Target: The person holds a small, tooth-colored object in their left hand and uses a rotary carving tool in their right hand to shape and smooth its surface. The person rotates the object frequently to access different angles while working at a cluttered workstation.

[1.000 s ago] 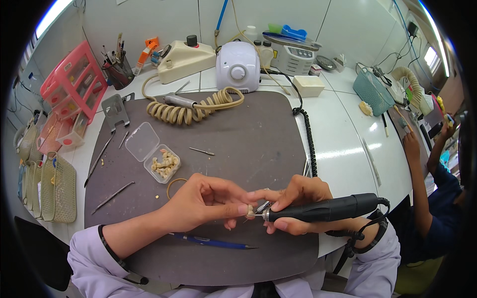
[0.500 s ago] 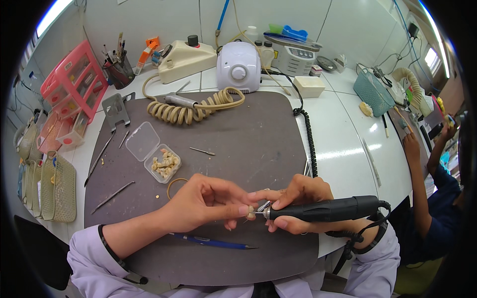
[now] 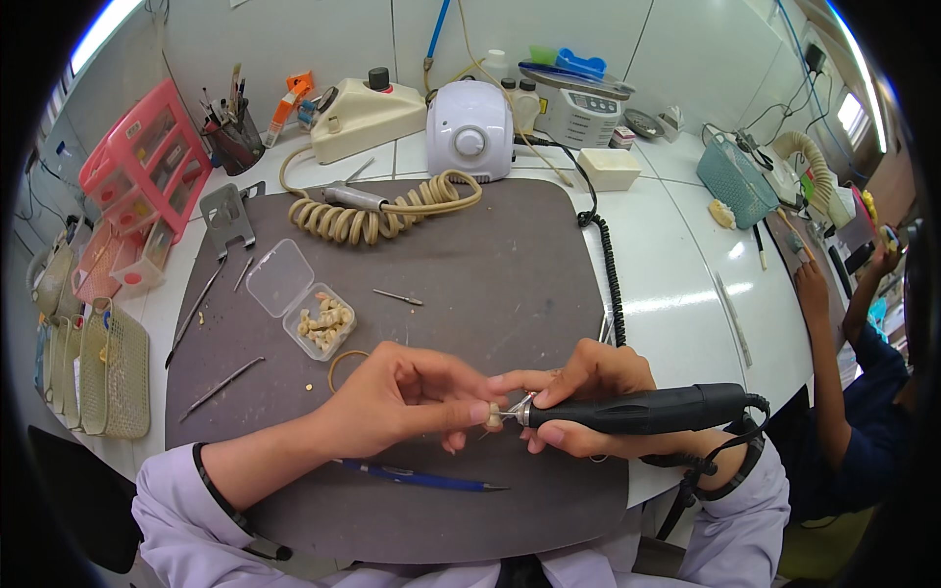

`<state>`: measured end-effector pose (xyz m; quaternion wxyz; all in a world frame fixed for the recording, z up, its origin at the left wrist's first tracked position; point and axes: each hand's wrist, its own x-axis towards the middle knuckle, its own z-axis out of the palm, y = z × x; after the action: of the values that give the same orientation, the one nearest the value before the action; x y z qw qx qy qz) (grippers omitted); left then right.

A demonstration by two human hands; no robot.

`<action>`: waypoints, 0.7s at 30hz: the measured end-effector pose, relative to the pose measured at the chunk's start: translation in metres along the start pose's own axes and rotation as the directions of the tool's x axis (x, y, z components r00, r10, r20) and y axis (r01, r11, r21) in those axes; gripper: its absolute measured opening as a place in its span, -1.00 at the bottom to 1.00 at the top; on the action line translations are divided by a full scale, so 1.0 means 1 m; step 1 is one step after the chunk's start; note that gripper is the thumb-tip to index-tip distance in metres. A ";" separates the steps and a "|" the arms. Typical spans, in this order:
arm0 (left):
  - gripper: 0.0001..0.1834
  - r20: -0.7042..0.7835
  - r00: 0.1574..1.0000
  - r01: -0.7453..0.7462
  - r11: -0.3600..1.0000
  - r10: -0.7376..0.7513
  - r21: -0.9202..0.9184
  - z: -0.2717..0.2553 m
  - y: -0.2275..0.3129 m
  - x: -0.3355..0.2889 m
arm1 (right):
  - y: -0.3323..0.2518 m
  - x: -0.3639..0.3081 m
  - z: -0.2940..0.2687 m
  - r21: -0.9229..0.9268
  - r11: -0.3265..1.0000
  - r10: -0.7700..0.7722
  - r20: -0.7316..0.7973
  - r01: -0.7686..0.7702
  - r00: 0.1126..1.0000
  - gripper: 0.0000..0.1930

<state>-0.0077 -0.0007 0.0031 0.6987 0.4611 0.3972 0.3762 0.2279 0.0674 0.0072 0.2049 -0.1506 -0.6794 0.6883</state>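
Note:
My left hand (image 3: pixel 412 397) is closed, pinching a small tooth-coloured dental crown (image 3: pixel 494 416) between thumb and fingertip. In my right hand (image 3: pixel 588 392) lies a black micromotor handpiece (image 3: pixel 637 410), its barrel running out to the right to a dark cord. The handpiece's thin metal bur reaches the right side of the crown; whether it touches cannot be made out. A shiny metal piece (image 3: pixel 525 400) shows by my right fingertips, mostly hidden. Below my hands a blue mechanical pencil (image 3: pixel 421 478) lies on the grey mat (image 3: pixel 490 534).
Left of my hands stand an open clear box (image 3: pixel 321 323) of crown-like pieces and a metal hand tool (image 3: pixel 223 385). Behind are a coiled beige hose (image 3: pixel 363 223) and a white control unit (image 3: pixel 470 132). A black coiled cord (image 3: pixel 610 274) runs down the right. Another person's arm (image 3: pixel 828 363) is at far right.
The right fingers and the handpiece have shifted very slightly. More of the shiny metal piece shows beside the crown. The left hand keeps its pinch in nearly the same place.

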 end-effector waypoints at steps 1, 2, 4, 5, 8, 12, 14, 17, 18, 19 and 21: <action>-0.80 -0.002 1.000 0.000 1.000 0.000 0.001 0.000 0.000 0.000 | -0.001 0.000 0.000 -0.002 1.000 0.003 0.001 -0.003 1.000 -0.77; -0.80 -0.005 1.000 0.000 1.000 0.000 0.001 0.000 0.000 0.001 | -0.002 0.000 -0.002 -0.020 1.000 0.010 0.016 -0.009 1.000 -0.77; -0.80 -0.005 1.000 -0.003 1.000 0.003 -0.004 -0.001 -0.001 0.000 | -0.001 0.000 -0.002 -0.016 1.000 0.013 0.028 -0.013 1.000 -0.78; -0.80 -0.005 1.000 -0.005 1.000 0.005 -0.006 -0.001 -0.002 0.000 | -0.002 -0.001 -0.001 0.004 1.000 0.011 0.021 -0.011 1.000 -0.78; -0.79 -0.010 1.000 0.008 1.000 -0.008 0.009 0.000 0.001 0.000 | 0.000 0.000 -0.001 -0.013 1.000 -0.006 0.008 0.006 1.000 -0.78; -0.79 -0.007 1.000 -0.004 1.000 0.004 -0.004 0.000 0.000 0.000 | 0.001 -0.001 -0.004 -0.041 0.999 -0.001 0.063 0.003 0.998 -0.77; -0.79 -0.015 1.000 -0.001 1.000 0.001 -0.007 0.001 0.001 0.000 | 0.005 0.001 -0.003 -0.055 0.996 -0.066 0.035 0.067 0.997 -0.77; -0.79 -0.010 1.000 -0.001 1.000 0.001 0.005 0.000 0.001 0.001 | 0.002 0.000 -0.004 -0.062 0.997 -0.047 0.051 0.051 0.998 -0.76; -0.79 -0.010 1.000 -0.002 1.000 0.002 0.006 0.000 0.000 0.001 | 0.001 -0.001 -0.004 -0.059 0.998 -0.020 0.069 0.024 0.997 -0.75; -0.79 -0.011 1.000 -0.003 1.000 0.003 0.007 0.000 0.000 0.001 | 0.001 -0.001 -0.003 -0.034 0.999 -0.022 0.046 0.024 0.999 -0.76; -0.79 -0.012 1.000 -0.005 1.000 0.006 0.007 0.000 0.000 0.000 | 0.001 0.000 0.001 0.012 1.000 -0.025 -0.004 0.025 1.000 -0.76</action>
<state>-0.0078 -0.0002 0.0026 0.6938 0.4623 0.4012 0.3795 0.2274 0.0668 0.0059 0.2158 -0.1420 -0.6765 0.6896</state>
